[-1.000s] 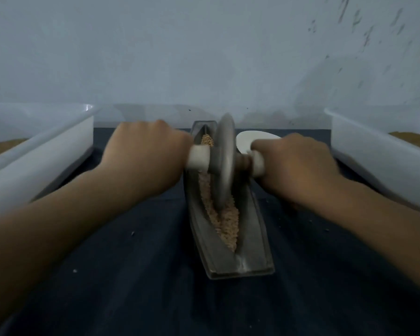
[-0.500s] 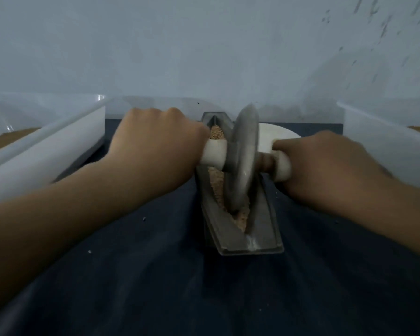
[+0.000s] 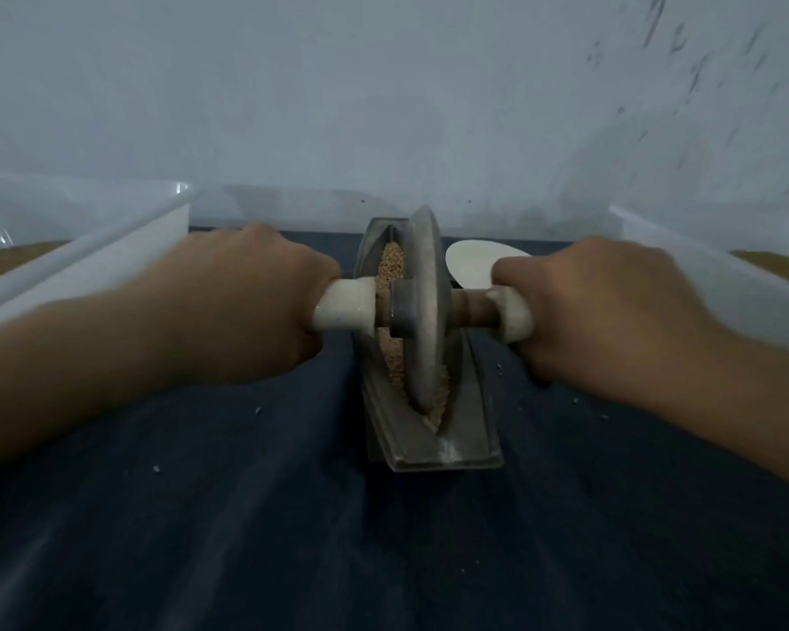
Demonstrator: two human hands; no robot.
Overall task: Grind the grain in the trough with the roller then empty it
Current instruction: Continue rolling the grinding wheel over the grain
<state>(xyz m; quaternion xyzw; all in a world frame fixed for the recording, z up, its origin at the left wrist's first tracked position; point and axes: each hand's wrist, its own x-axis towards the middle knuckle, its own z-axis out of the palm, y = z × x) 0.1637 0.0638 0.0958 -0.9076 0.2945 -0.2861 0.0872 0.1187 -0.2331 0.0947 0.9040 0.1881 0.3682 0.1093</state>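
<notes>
A grey metal trough (image 3: 468,444) lies lengthwise on the dark cloth, its near end toward me. Tan grain (image 3: 391,271) fills its groove. The roller (image 3: 424,307), a grey disc on an axle with white handles, stands upright in the groove near the trough's front half. My left hand (image 3: 242,302) grips the left handle. My right hand (image 3: 606,307) grips the right handle. The disc hides part of the grain behind it.
A white tub (image 3: 87,266) with brown material stands at the left, another white tub (image 3: 711,275) at the right. A white oval dish (image 3: 470,266) lies behind the right handle. Loose grains dot the dark cloth (image 3: 292,516). A pale wall rises behind.
The roller has rolled toward me along the groove, from the trough's middle to its front part, with both hands still on the handles. The camera view has shifted slightly.
</notes>
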